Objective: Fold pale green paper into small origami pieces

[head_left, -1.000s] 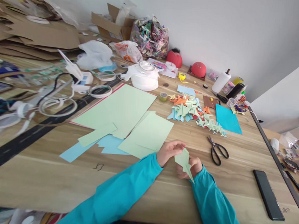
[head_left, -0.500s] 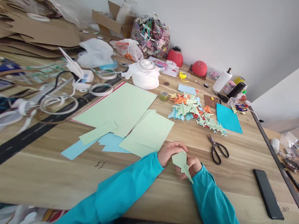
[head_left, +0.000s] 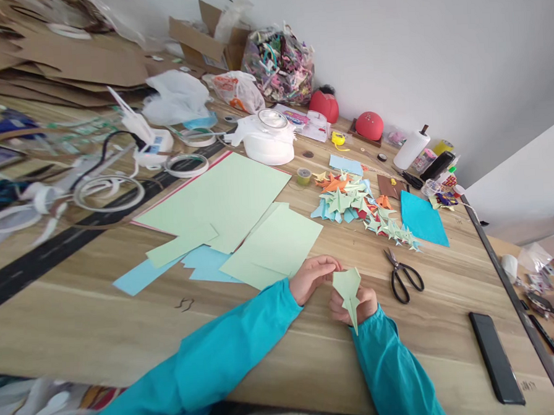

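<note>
A folded pale green paper piece (head_left: 347, 285), with a broad head and a narrow pointed tail, is held up above the table's front part. My right hand (head_left: 366, 303) grips it from behind and below, fingers curled. At the paper's upper left corner is my left hand (head_left: 311, 279), fingers bent together with their tips at its edge; part of the contact is hidden. Black-handled scissors (head_left: 405, 278) lie to the right of my hands. Beyond them sits a pile of folded paper stars and shapes (head_left: 346, 197) in green, orange, red and blue.
Green sheets (head_left: 279, 244) and blue paper strips (head_left: 145, 276) lie left of my hands. A phone (head_left: 496, 357) rests near the right edge, a turquoise sheet (head_left: 424, 218) farther back. Tape rolls (head_left: 186, 166), a white bag (head_left: 268, 143) and cardboard (head_left: 65, 57) fill the back left.
The folded paper has moved a little to the right and now stands more upright. My left hand has shifted from behind it towards its left edge.
</note>
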`<state>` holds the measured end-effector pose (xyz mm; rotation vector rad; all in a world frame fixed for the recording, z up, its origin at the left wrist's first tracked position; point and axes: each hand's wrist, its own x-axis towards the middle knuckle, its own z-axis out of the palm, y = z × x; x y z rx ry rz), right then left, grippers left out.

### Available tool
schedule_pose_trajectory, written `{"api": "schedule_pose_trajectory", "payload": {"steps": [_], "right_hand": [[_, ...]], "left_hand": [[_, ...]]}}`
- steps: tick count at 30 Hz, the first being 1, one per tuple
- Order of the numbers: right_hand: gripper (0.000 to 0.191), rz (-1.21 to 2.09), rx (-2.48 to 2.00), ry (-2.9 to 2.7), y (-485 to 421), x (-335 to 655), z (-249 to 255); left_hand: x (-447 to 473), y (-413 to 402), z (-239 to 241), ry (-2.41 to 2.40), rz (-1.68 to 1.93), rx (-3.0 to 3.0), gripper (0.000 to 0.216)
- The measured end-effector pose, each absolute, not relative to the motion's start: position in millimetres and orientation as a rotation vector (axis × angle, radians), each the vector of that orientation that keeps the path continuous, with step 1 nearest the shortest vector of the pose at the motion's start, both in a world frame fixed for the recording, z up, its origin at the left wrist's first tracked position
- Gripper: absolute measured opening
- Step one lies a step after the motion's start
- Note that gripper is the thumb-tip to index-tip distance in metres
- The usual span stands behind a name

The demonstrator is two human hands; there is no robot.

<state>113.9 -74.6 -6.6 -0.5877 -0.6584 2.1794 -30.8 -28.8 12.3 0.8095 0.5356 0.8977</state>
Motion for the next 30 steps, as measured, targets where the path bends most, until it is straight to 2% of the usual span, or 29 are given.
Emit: {"api": "schedule_pose_trajectory", "payload": {"steps": [6,15,21,25,30], "right_hand": [[0.031,2.046,-0.607,-0.727,-73,114,-8],[0.019,1.94,-0.453,-0.624,-73,117,-3],[0.025,1.588,-0.68,-0.62,-73,112,1],[0.026,1.327,-0.893,-0.726,-72,109,2],[0.027,1.221,-0.909,-0.75,-69,111,-4]], "left_hand": [[-31,-32,10,0.599,0.879,1.03,0.021],[-35,-21,11,0.442,0.931,0.687,0.019],[-34,-25,12,0.502,0.936,0.817,0.018],[-33,-27,8,0.523,0.928,0.811,0.026],[-34,-27,4,0.447,0.893,0.81,0.031]]}}
